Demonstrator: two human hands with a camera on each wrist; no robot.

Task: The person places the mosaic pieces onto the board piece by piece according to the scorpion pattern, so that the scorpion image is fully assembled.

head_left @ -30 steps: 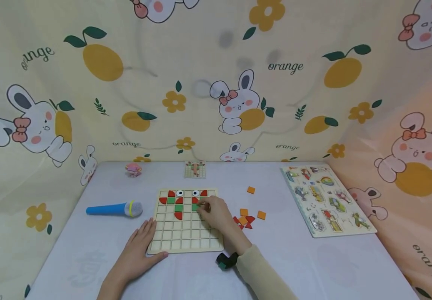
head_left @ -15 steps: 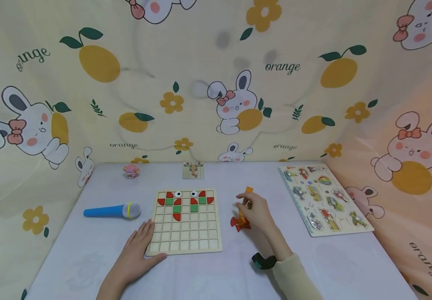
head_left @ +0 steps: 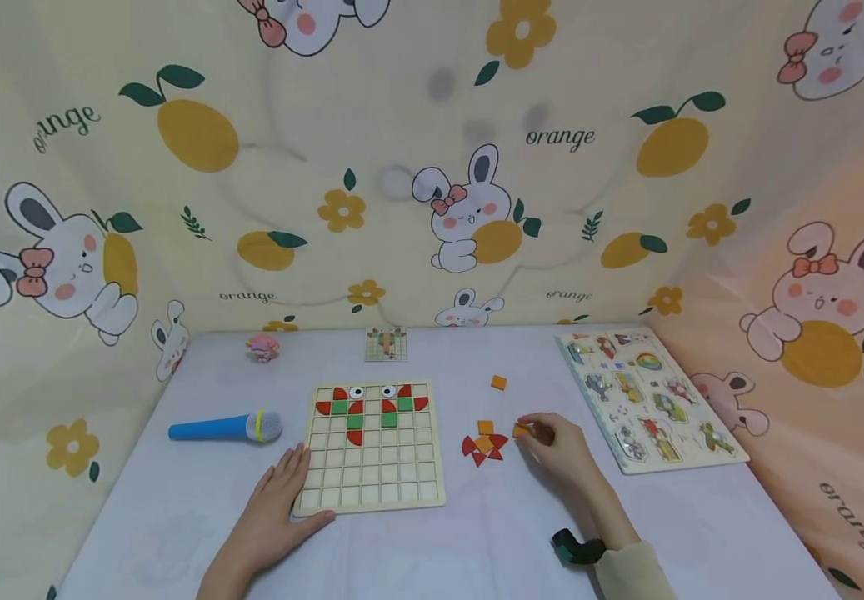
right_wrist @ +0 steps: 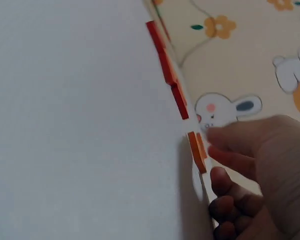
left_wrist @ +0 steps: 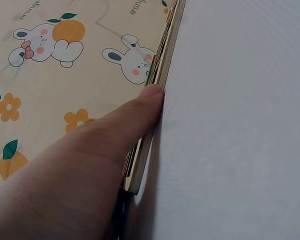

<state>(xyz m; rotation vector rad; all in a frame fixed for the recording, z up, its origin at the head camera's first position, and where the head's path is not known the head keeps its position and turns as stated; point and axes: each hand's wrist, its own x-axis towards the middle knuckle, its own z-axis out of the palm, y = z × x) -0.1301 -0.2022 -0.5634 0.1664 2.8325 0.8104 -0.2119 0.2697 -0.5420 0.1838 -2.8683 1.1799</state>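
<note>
My left hand [head_left: 262, 512] braces the lower left corner of a wooden grid board [head_left: 402, 475], fingers stretched along its left side, thumb at the front edge. In the left wrist view the thumb [left_wrist: 135, 117] presses against the board's edge [left_wrist: 137, 175]. Red quarter-circle pieces, green squares [head_left: 355, 422] and two eye discs [head_left: 388, 391] fill cells near the top. To the right of the board, my right hand [head_left: 562, 450] pinches an orange square tile [head_left: 519, 431] with thumb and index finger, low at the table. The right wrist view shows fingertips right at the orange tile [right_wrist: 196, 152].
Beside the right hand lies a cluster of red pieces [head_left: 469, 446] and orange tiles [head_left: 485, 427]; another orange tile [head_left: 499, 382] is farther back. Around them are a blue toy microphone [head_left: 210, 428], a pink toy [head_left: 262, 347], a pattern card [head_left: 386, 344] and a picture puzzle board [head_left: 652, 400].
The right hand left the board's right side, where a green square and a red piece now show, passed over the loose pieces and came to the rightmost orange tile. The left hand stayed.
</note>
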